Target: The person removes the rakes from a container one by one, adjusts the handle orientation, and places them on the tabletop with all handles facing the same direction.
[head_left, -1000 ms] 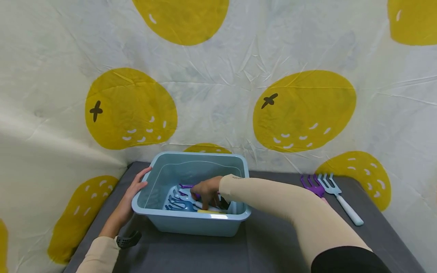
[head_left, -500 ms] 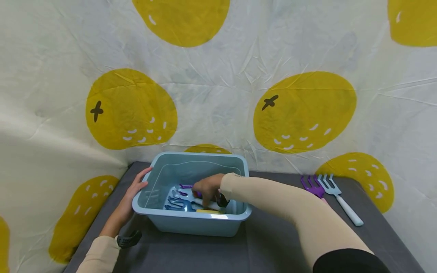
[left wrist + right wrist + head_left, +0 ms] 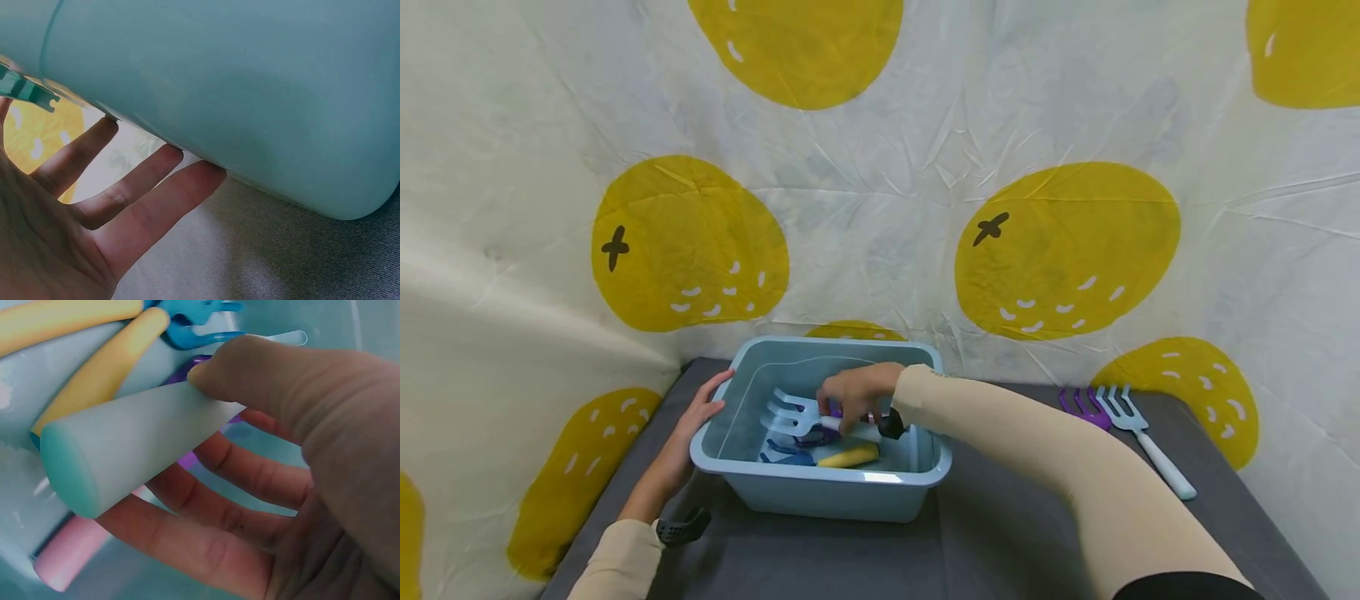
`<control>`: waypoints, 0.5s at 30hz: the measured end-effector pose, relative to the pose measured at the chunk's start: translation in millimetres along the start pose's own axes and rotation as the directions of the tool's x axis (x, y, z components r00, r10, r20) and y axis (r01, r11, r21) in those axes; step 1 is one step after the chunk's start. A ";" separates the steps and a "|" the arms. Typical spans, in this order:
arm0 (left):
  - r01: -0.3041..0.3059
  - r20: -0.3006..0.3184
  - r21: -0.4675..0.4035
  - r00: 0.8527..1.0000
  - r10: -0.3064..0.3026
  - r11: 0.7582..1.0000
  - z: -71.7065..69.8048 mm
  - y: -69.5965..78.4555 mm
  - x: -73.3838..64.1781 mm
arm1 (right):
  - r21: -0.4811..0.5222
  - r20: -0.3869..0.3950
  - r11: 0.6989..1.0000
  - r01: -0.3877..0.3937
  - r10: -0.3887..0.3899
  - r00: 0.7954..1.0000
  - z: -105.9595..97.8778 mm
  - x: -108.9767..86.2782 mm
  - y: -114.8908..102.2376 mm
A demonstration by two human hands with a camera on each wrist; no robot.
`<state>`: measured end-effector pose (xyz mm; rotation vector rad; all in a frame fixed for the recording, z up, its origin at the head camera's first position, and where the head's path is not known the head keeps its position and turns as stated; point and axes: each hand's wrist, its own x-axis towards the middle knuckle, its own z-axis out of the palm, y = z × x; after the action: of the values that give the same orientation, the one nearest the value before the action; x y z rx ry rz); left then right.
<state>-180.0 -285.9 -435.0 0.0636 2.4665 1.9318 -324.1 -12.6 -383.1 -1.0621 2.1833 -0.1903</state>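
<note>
My right hand is inside a light blue plastic basin, holding a pale blue hand fork by its white handle. The fork's tines point left, raised above the other tools. In the right wrist view the thumb lies on top of the handle, fingers curled beneath. Below it lie a blue fork with a yellow handle, a second yellow handle, a pink handle and purple parts, partly hidden. My left hand rests at the basin's left rim, several straight fingers touching its outer wall.
On the dark grey table, right of the basin, lie a purple hand fork, partly hidden by the right sleeve, and a pale blue hand fork. A white cloth with yellow fruit prints hangs behind.
The right hand has lifted the pale blue fork upward off the other tools in the basin. The yellow-handled fork beneath shows more. The left hand has stayed put.
</note>
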 end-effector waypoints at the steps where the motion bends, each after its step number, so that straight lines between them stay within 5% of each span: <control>1: 0.000 0.001 0.001 1.000 0.000 1.000 0.1 -0.6 -0.3 | 0.005 -0.008 1.000 0.003 -0.003 1.000 -2.6 -3.3 -1.1; 15: -0.002 -0.008 0.035 1.000 0.002 0.999 0.8 -6.1 -3.4 | 0.003 -0.102 0.994 0.112 -0.111 0.989 -49.1 -76.8 -11.2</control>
<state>-176.8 -286.7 -441.2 0.0589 2.5069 1.8936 -315.7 29.0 -301.6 -1.1942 2.2126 -0.3101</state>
